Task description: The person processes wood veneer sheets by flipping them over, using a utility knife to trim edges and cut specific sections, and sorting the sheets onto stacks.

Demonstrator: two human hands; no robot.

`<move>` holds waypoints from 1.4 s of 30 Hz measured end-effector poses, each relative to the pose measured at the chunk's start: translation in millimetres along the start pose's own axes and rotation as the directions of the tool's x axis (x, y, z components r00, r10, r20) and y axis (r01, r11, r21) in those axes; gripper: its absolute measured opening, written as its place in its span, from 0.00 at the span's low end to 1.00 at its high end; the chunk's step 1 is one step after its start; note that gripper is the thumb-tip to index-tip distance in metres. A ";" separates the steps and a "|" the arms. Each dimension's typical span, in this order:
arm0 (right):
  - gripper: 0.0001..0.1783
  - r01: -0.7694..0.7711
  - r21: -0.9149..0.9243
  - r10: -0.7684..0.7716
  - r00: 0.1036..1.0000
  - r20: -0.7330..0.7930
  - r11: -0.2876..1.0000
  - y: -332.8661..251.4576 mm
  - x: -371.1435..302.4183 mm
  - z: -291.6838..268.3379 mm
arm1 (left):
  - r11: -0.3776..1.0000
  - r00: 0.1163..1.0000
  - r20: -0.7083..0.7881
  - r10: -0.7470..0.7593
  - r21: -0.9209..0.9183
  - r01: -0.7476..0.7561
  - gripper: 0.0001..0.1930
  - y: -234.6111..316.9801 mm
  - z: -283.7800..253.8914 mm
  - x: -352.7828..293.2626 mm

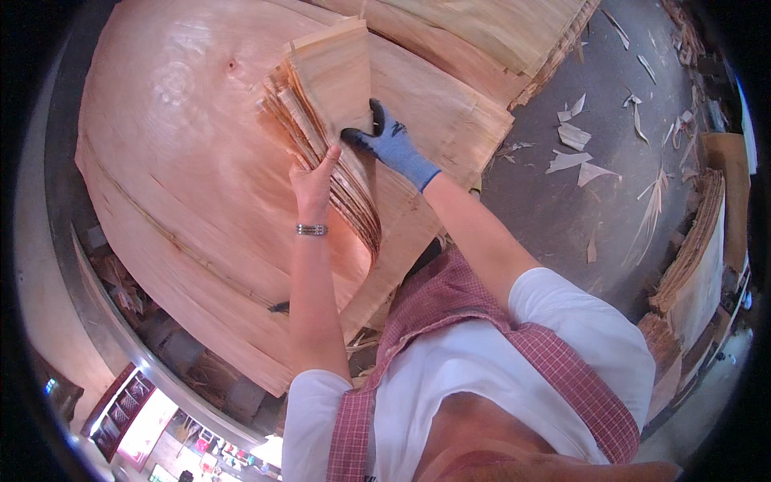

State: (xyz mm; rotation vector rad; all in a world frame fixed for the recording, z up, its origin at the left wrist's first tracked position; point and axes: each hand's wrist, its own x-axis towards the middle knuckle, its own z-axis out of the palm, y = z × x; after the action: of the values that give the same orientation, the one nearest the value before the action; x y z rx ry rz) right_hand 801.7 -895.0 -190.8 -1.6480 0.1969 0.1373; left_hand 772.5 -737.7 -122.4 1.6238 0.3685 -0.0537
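A bundle of thin wood veneer sheets (333, 76) is bent up over a large veneer stack, its layered edges fanned out on the left side. My left hand (312, 185), bare and with a metal band at the wrist, grips those layered edges, thumb on top. On the bundle's right edge is my right hand (393, 145) in a blue glove with black fingertips. Its thumb lies across the sheet's face, and the other fingers are partly hidden at the edge. Beneath both hands spreads the broad, pale veneer stack (177, 161).
Another veneer stack (482, 32) lies at the far right. Torn veneer scraps (574, 136) litter the grey floor (546, 209). More stacked sheets (695, 249) stand at the right rim. A small dark object (279, 307) rests on the big stack near my left forearm.
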 end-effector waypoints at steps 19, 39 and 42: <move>0.44 0.128 -0.406 -0.210 0.964 -0.163 0.905 -19.9 -11.8 6.4 | 0.998 0.998 0.006 -0.058 -0.007 0.058 0.13 0.5 -1.5 4.2; 0.39 0.163 -0.463 -0.304 0.920 -0.248 0.871 -37.3 -23.6 4.2 | 0.997 0.998 0.014 -0.059 0.052 0.058 0.15 -4.3 -4.0 8.0; 0.40 0.011 -0.202 -0.033 0.994 -0.106 0.979 -3.8 8.5 2.1 | 0.997 0.998 0.005 -0.070 0.041 0.070 0.15 -2.1 -2.6 7.5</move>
State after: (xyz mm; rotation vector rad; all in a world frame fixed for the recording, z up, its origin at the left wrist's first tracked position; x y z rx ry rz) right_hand 810.9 -892.9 -189.0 -1.8606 0.2538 0.0512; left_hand 778.5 -733.5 -126.0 1.6510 0.4218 -0.1198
